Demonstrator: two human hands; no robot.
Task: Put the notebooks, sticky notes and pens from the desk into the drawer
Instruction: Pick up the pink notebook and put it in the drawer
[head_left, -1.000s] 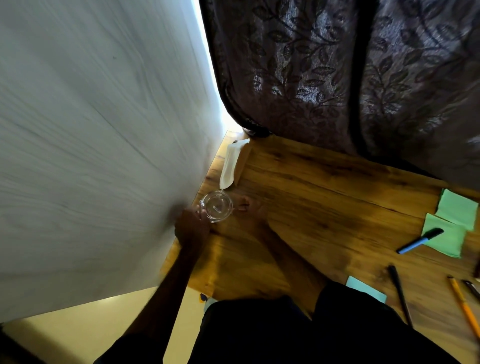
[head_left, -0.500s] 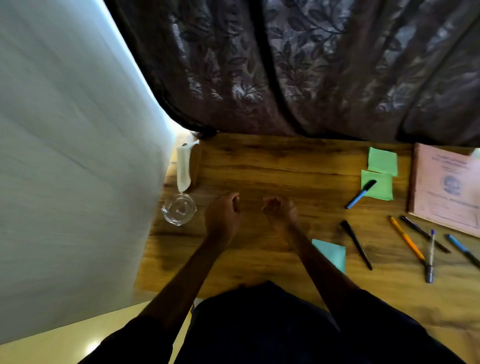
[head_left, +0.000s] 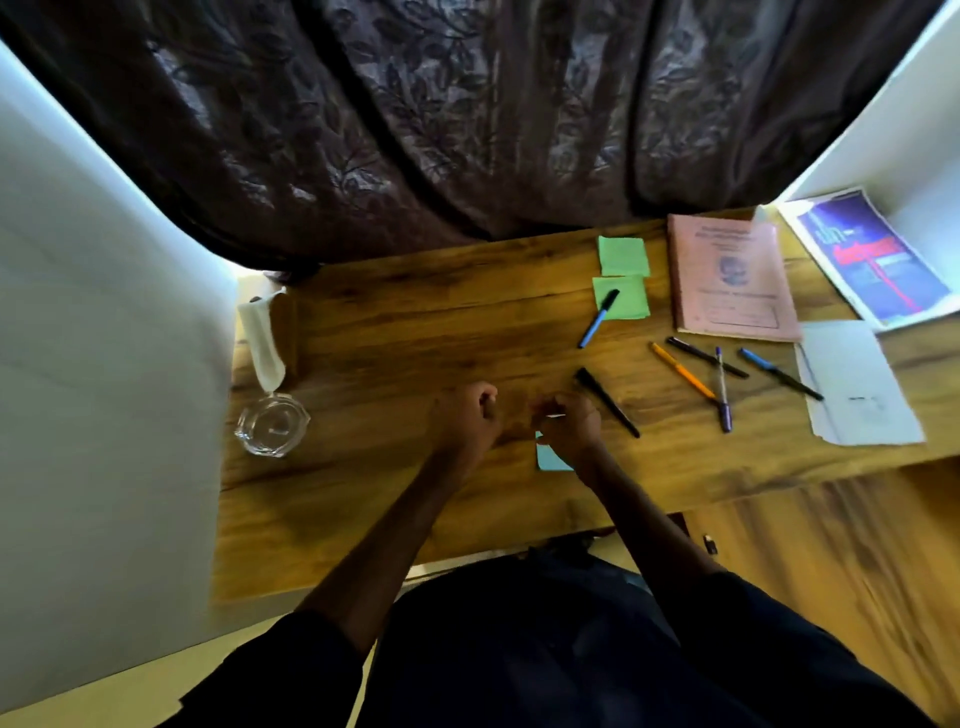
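— Two things first: left hand (head_left: 465, 421), right hand (head_left: 571, 426)?
— Left clenched on nothing; right curled over a pale blue sticky note (head_left: 550, 461), grasp unclear.
— Farther out on the counter (head_left: 415, 332)?
— Black pen (head_left: 608, 402) just right; two green sticky notes (head_left: 623, 255), blue pen (head_left: 597, 319) overlapping one; pink notebook (head_left: 732, 278) near the curtain (head_left: 467, 130); four more pens (head_left: 683, 370) beside it.

The scene was dim and warm-toned. Daylight leaked past the dark curtain (head_left: 467, 130) at 10 o'clock and blew out the white wall (head_left: 883, 104) at 2 o'clock. The left hand (head_left: 465, 415) and right hand (head_left: 569, 426) were underexposed, with soft shadows beneath them on the desk (head_left: 415, 332). A glass ashtray (head_left: 271, 426) at 9 o'clock caught small glints. Wide-angle distortion bowed the edges, with smeared blur toward 5 o'clock.
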